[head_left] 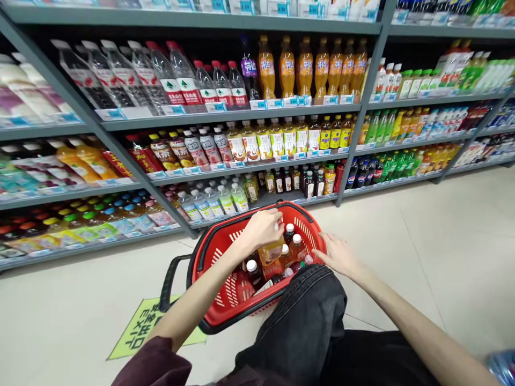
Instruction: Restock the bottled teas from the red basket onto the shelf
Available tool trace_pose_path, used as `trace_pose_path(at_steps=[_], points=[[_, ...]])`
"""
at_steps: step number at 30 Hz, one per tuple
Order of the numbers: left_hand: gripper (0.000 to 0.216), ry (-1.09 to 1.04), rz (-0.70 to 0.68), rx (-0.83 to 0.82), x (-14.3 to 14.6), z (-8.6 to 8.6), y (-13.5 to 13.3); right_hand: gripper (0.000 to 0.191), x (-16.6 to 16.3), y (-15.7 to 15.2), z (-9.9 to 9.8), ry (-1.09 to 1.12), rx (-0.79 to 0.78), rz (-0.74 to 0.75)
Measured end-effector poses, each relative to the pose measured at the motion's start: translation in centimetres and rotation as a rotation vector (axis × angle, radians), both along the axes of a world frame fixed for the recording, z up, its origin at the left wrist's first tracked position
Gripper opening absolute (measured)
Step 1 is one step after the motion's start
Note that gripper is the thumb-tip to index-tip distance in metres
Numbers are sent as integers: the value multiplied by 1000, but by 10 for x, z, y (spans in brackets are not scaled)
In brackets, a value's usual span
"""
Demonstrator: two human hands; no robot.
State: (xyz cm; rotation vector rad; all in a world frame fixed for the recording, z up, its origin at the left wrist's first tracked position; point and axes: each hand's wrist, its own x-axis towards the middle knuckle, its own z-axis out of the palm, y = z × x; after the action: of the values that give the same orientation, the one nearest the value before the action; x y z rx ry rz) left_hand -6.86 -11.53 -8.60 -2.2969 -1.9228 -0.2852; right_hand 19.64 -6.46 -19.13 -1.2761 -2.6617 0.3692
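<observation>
A red shopping basket (215, 316) with a black rim stands on the floor in front of my knee. My left hand (263, 230) is closed around the top of a bottle of amber drink (272, 253), which is inside the basket, its cap hidden by my fingers. Around it are several other bottles, among them a dark bottle with a white cap (254, 272) and a reddish-brown one (296, 247). My right hand (338, 254) is at the basket's right rim, thumb and fingers stretched out and apart, and seems to rest on the rim.
Grey shelves (241, 119) full of bottled drinks run along behind the basket. On the lowest shelf, small dark bottles (309, 185) stand near the basket. A black basket handle (171, 276) hangs out at the left, over a yellow-green floor sign (134, 332). Blue-tinted plastic (502, 367) shows at bottom right.
</observation>
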Motion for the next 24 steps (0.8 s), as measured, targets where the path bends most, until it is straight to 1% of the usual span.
trace_pose_path(at_steps=[3,4,5,6,8,9,10,11,13,15,16,18,19,20,21,22,24], points=[[18,-52,-152,154,34,48,-14,98,-5,2,-1,523,-114,129],[18,-78,-216,206,46,62,-18,108,-6,1,-2,670,-162,159],[17,-114,-280,261,60,74,-21,111,-6,-1,-1,765,-208,177],[16,-157,-341,310,73,85,-23,105,-6,-4,1,825,-259,188],[16,-238,-457,371,102,100,-22,78,-2,-13,6,874,-363,192],[17,-270,-504,405,116,106,-19,64,1,-18,9,891,-393,165],[18,-302,-546,430,129,110,-14,55,5,-23,12,912,-399,119],[19,-356,-582,438,141,113,-8,51,10,-27,14,941,-383,56],[23,-546,-618,415,157,115,8,50,18,-34,15,996,-345,-33],[27,-812,-634,290,160,109,25,48,22,-39,13,1038,-348,-23],[31,-960,-659,181,157,102,32,46,23,-41,12,1057,-359,6],[49,-1243,-759,-94,143,82,45,41,21,-46,9,1092,-393,62],[62,-1369,-825,-241,134,69,49,40,19,-49,8,1098,-409,82],[75,-1480,-873,-350,125,54,51,40,16,-52,8,1097,-420,99],[81,-1574,-883,-440,117,37,52,40,13,-55,9,1091,-420,106],[82,-1669,-860,-513,110,19,51,42,9,-58,10,1085,-412,99],[88,-1865,-795,-575,101,-17,46,49,1,-63,12,1083,-386,51]])
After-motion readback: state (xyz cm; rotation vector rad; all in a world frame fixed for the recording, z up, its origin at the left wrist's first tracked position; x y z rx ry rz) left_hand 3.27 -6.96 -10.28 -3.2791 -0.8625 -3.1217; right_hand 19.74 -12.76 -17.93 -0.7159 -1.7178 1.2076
